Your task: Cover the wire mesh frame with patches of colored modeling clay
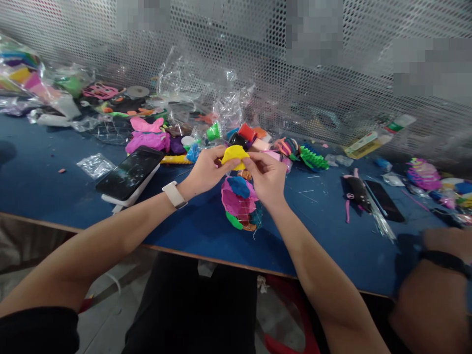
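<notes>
Head camera: a flat yellow clay piece (234, 156) sits near the middle of the picture, held up above the blue worktop (44, 182). The left hand (206, 169) pinches its left edge, and the right hand (266, 176) pinches its right edge. The fingers (220, 163) of both hands are closed on the yellow clay.

Just under the yellow piece, at 6 o'clock, hangs a wire frame ball (241, 204) with pink, blue, green and orange clay stuck on it. It sits by the right palm.

At 9 o'clock from the hands, a black phone (130, 173) lies on a white box on the worktop. The left wrist wears a white watch (174, 194). At 10 o'clock lies a pink and purple clay lump (148, 137).

At 12 o'clock, just behind the hands, small clay tubs (246, 132) in red, green and orange lie in a heap with clear plastic bags (199, 93). At 2 o'clock lies a green ridged clay shape (312, 158). At 3 o'clock lies a black clay figure (356, 192), near a second dark phone (385, 200).

At 4 o'clock, at the picture's edge, another person's arm (435, 290) with a dark wristband rests by the worktop.
</notes>
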`<control>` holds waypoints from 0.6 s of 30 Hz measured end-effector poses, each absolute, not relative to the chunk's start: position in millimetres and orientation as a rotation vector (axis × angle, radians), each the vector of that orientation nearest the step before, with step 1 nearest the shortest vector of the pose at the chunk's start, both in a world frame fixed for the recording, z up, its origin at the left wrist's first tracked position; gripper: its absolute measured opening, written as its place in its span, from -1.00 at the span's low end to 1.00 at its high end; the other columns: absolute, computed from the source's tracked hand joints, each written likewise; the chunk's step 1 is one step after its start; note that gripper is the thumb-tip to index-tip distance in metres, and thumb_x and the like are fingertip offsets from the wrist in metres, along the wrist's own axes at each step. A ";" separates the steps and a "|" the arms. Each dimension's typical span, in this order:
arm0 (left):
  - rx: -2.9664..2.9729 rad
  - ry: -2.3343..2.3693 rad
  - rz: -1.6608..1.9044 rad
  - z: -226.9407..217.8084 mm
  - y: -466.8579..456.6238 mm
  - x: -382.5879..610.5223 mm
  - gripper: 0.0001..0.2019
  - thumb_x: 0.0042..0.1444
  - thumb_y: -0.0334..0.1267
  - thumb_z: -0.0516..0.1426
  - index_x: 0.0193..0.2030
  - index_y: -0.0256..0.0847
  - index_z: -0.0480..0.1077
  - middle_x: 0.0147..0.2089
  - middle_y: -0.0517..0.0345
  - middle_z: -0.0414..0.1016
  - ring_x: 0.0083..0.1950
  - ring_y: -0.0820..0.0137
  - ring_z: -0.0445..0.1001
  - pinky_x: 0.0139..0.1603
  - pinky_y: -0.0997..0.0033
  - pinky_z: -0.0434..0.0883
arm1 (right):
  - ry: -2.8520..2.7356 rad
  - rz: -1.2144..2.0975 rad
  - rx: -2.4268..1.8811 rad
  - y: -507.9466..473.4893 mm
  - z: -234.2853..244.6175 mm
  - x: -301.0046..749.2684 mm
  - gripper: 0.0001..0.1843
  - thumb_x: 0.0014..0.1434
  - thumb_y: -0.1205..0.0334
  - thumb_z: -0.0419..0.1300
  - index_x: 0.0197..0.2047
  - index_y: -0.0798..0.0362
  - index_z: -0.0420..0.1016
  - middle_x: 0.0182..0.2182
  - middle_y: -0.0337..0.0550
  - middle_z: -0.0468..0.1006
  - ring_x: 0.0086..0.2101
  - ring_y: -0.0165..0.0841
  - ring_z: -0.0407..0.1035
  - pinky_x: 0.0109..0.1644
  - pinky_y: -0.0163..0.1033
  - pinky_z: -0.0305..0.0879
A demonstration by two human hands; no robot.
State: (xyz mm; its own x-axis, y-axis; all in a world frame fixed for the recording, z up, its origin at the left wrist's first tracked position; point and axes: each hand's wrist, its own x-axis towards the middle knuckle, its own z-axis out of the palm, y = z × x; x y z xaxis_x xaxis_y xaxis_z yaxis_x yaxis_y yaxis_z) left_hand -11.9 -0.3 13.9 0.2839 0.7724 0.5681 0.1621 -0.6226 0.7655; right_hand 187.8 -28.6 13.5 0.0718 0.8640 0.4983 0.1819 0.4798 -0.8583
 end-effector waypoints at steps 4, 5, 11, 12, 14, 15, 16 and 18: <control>1.985 0.825 1.375 14.4 0.9 -13.1 -0.72 0.46 -0.03 0.34 -0.22 -0.15 0.62 -0.31 0.15 0.53 -0.30 0.40 0.42 -0.28 0.32 0.33 | -1.434 0.662 -0.951 -31.4 15.1 186.2 -0.60 0.29 -0.27 0.56 -0.08 -0.13 0.84 -0.27 -0.20 0.81 -0.32 -0.26 0.66 -0.19 -0.07 0.70; 1.970 0.829 1.389 14.2 1.2 -13.0 -0.72 0.46 -0.03 0.34 -0.23 -0.16 0.61 -0.30 0.15 0.53 -0.29 0.40 0.42 -0.27 0.31 0.34 | -1.433 0.669 -0.932 -32.5 16.0 185.3 -0.62 0.30 -0.24 0.56 -0.06 -0.14 0.84 -0.24 -0.20 0.82 -0.28 -0.25 0.68 -0.17 -0.07 0.70; 1.772 0.819 1.403 12.1 2.0 -12.2 -0.63 0.45 0.10 0.34 -0.14 -0.20 0.64 -0.20 0.08 0.63 -0.26 0.42 0.48 -0.22 0.35 0.46 | -1.450 0.719 -0.872 -33.6 18.8 182.2 -0.58 0.25 -0.21 0.60 0.01 -0.13 0.80 -0.13 -0.19 0.84 -0.14 -0.23 0.74 0.03 -0.02 0.76; 1.767 0.805 1.391 12.3 2.1 -12.6 -0.62 0.44 0.13 0.35 -0.13 -0.19 0.64 -0.19 0.08 0.64 -0.25 0.42 0.49 -0.22 0.36 0.47 | -1.447 0.721 -0.885 -32.8 18.7 182.7 -0.57 0.24 -0.22 0.61 0.00 -0.12 0.79 -0.13 -0.19 0.83 -0.14 -0.23 0.74 0.03 -0.02 0.76; 1.781 0.796 1.374 13.5 2.4 -13.6 -0.60 0.42 0.17 0.37 -0.12 -0.18 0.65 -0.20 0.08 0.64 -0.25 0.42 0.49 -0.24 0.37 0.47 | -1.455 0.732 -0.914 -31.3 18.2 184.0 -0.55 0.23 -0.23 0.61 0.00 -0.11 0.78 -0.16 -0.19 0.82 -0.15 -0.24 0.73 0.02 -0.03 0.76; 1.790 0.801 1.371 14.3 2.6 -14.0 -0.59 0.42 0.18 0.37 -0.13 -0.18 0.65 -0.22 0.09 0.63 -0.26 0.42 0.48 -0.26 0.37 0.45 | -1.464 0.738 -0.922 -30.8 18.1 184.6 -0.54 0.22 -0.24 0.61 0.00 -0.11 0.77 -0.17 -0.19 0.81 -0.17 -0.24 0.72 0.00 -0.04 0.75; 1.798 0.808 1.374 15.1 2.8 -14.4 -0.58 0.42 0.19 0.36 -0.14 -0.18 0.64 -0.25 0.10 0.61 -0.27 0.42 0.46 -0.28 0.38 0.43 | -1.473 0.743 -0.924 -30.6 17.9 184.9 -0.53 0.22 -0.24 0.62 0.00 -0.11 0.77 -0.19 -0.20 0.80 -0.18 -0.25 0.72 -0.02 -0.05 0.75; 1.810 0.819 1.389 16.3 3.2 -14.6 -0.57 0.42 0.20 0.35 -0.17 -0.18 0.62 -0.28 0.12 0.59 -0.29 0.43 0.44 -0.30 0.38 0.39 | -1.495 0.747 -0.918 -31.0 17.6 184.7 -0.52 0.21 -0.24 0.62 0.00 -0.11 0.77 -0.21 -0.20 0.80 -0.20 -0.25 0.71 -0.03 -0.06 0.73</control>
State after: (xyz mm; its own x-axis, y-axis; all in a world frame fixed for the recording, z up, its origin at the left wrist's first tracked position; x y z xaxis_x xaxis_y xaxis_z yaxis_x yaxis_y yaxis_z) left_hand -14.6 3.2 16.3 0.2245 0.8190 0.5281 0.0658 -0.5534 0.8303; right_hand 184.7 -31.0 17.6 -0.0217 0.8718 0.4894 0.1316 0.4877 -0.8630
